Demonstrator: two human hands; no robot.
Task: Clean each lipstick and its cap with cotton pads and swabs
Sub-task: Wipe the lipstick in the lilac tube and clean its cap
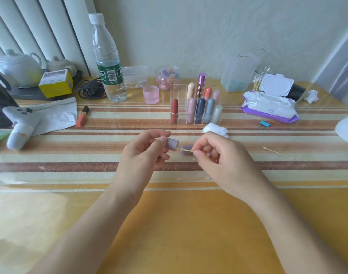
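Observation:
My left hand [143,149] grips a mauve lipstick cap [171,143], its open end turned to the right. My right hand [214,155] pinches a cotton swab [186,149] whose tip points at the cap's opening. Behind the swab, a mauve lipstick body [186,153] lies on the table between my hands, partly hidden by my right fingers. A white cotton pad [215,129] lies just beyond my right hand. A clear organiser [174,89] further back holds several upright lipsticks.
Loose swabs lie at the right [277,153] and below my hands [192,178]. A wet-wipe pack [270,104], blue clip [265,124], water bottle [107,60], pink cup [151,94], orange lip gloss [82,116] and white game controller [20,125] stand around the striped mat.

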